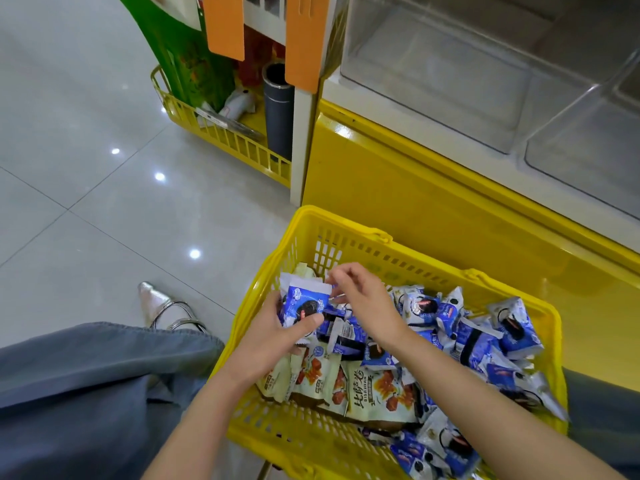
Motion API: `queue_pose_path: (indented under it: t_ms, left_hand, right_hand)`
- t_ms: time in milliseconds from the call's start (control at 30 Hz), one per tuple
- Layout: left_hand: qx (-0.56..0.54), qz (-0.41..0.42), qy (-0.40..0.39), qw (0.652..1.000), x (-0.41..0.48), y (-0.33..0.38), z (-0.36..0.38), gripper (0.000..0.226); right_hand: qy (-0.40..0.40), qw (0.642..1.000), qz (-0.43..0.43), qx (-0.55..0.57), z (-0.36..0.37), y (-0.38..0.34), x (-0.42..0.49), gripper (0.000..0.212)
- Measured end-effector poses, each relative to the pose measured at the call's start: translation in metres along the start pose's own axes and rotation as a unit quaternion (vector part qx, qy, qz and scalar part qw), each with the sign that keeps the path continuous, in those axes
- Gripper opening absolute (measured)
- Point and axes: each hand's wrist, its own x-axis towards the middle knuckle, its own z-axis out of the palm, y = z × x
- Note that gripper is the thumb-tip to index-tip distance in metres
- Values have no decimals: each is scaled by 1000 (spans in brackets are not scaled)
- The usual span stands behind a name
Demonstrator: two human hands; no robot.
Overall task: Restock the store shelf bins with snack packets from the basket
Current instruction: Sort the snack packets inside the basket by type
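Observation:
A yellow plastic basket (349, 244) sits on the floor in front of me, holding several blue-and-white cookie packets (464, 337) and cream packets with red snack pictures (377, 393). My left hand (277, 337) grips a stack of blue cookie packets (304, 304) upright at the basket's far left corner. My right hand (363, 299) hovers just right of that stack, its fingertips pinching the top edge of a packet there. Clear empty shelf bins (450, 81) stand on the yellow shelf unit above and to the right.
The yellow shelf base (433, 209) rises right behind the basket. A second yellow basket (221, 133) at the back left holds a green bag, a dark cylinder and white items. Orange tags (304, 39) hang from the shelf. My grey trouser leg and silver shoe (162, 306) are at left on grey tiles.

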Motion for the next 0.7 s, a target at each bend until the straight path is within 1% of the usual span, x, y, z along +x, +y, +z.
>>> queue_pose_path:
  t_ms: [33,67,100,167,200,233,267,300,333,367,400,433,500,533,600,667,700]
  left_hand:
    - [-1,4,10,1000,1,0,-2,35]
    - [-7,7,16,1000,2,0,-3,35]
    - [-13,8,21,1000,3,0,-4,36]
    - [-21,6,24,999,4,0,-4,37]
    - [-25,5,23,999,4,0,-4,38]
    - [-28,4,22,999,5,0,-4,38]
    - [-29,2,22,999,5,0,-5,38]
    - [-31,1,21,999,5,0,-5,39]
    - [-31,1,20,999,5,-1,-6,40]
    - [-28,1,20,999,5,-1,-6,42]
    - [-26,0,20,999,5,-1,-6,43]
    - [-27,-2,21,999,6,-1,-6,44]
    - [-31,-4,23,999,7,-2,-5,42]
    - [-32,-3,24,999,7,-2,-5,42]
    - [-28,-1,23,999,7,-2,-4,44]
    - [-26,1,22,999,6,-2,-4,47]
    - [-26,2,22,999,6,-2,-4,47]
  right_hand:
    - [16,999,16,-45,-4,10,3,11]
    - [7,992,41,-116,-8,22,6,15]
    - [-23,980,74,-182,-12,36,8,23]
    - [-115,948,145,-260,-15,62,7,47]
    - [-152,931,165,-289,-15,72,6,59]
    - [-173,916,171,-318,-13,79,5,67]
    - [-175,907,165,-345,-12,85,5,70]
    - [-165,901,154,-370,-11,88,5,68]
    - [-151,896,136,-395,-9,89,6,60]
    - [-135,891,112,-419,-9,88,8,47]
    - [-118,890,87,-432,-9,86,10,35]
    - [-99,897,64,-427,-9,85,13,33]
    - [-74,918,39,-388,-7,83,20,40]
    - [-78,927,37,-366,-5,82,23,45]
    - [-119,936,70,-323,1,83,28,62]
    - [-157,929,103,-320,9,86,31,84]
    - [-166,921,110,-335,12,88,32,90]
